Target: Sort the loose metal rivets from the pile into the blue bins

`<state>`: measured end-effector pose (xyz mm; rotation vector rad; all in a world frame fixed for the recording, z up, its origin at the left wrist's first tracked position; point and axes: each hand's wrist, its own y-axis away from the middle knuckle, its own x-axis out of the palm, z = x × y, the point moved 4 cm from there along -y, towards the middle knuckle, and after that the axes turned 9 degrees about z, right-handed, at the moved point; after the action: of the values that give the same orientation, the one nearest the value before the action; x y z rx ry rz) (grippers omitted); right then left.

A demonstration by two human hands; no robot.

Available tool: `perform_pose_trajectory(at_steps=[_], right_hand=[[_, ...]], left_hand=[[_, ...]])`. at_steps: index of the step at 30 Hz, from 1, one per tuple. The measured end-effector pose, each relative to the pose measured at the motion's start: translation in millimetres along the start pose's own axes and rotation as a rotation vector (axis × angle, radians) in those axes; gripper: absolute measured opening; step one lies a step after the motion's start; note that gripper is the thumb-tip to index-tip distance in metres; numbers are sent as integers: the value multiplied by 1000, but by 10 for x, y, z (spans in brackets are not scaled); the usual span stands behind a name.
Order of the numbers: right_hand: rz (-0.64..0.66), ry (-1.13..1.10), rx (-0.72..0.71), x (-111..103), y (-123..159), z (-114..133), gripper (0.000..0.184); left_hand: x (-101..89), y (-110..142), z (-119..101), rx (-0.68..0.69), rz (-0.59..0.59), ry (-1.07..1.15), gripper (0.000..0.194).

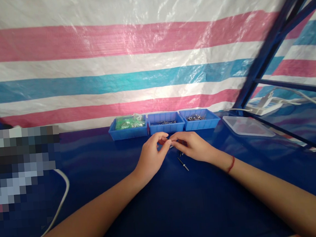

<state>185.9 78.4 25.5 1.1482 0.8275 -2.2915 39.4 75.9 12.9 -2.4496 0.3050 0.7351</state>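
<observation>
My left hand (153, 151) and my right hand (192, 145) meet at the fingertips over the dark blue table, just in front of the blue bins. Thumb and fingers of each are pinched together, and a small shiny bit shows between them, too small to name. Below my right hand lies a thin metal pin with a thicker collar, like a blind rivet (183, 164). Another small metal piece (181, 154) is partly hidden under the right fingers.
Three blue bins stand along the back: the left bin (129, 134) holds green and clear plastic bags, the middle bin (166, 128) and right bin (202, 124) small metal parts. A clear plastic lid (248, 126), power strip (266, 104) and blue frame (265, 57) are at right. A white cable (66, 187) runs left.
</observation>
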Motion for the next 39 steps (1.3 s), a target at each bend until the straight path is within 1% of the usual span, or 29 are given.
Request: perform_pose_trajectory(at_steps=[4, 9, 18, 24, 28, 34, 37, 39], right_hand=[[-18, -57, -7, 13, 6, 47, 20], [-31, -68, 8, 13, 4, 57, 20], [-50, -94, 54, 24, 2, 54, 15], [-164, -108, 86, -47, 1, 44, 12], [-239, -112, 73, -117, 19, 92, 11], [-271, -87, 44, -140, 35, 165, 16], [-320, -53, 95, -190, 41, 74, 19], [-417, -35, 165, -287, 61, -56, 20]], left_hand=[[-12, -3, -11, -18, -6, 15, 11], [-24, 1, -25, -12, -9, 33, 11], [-26, -6, -14, 0, -10, 37, 12], [-25, -4, 8, -10, -23, 29, 13], [-18, -12, 24, -27, -11, 21, 13], [7, -15, 16, 1, 38, -22, 17], [28, -3, 15, -23, 57, -97, 17], [42, 11, 16, -74, 66, -224, 20]])
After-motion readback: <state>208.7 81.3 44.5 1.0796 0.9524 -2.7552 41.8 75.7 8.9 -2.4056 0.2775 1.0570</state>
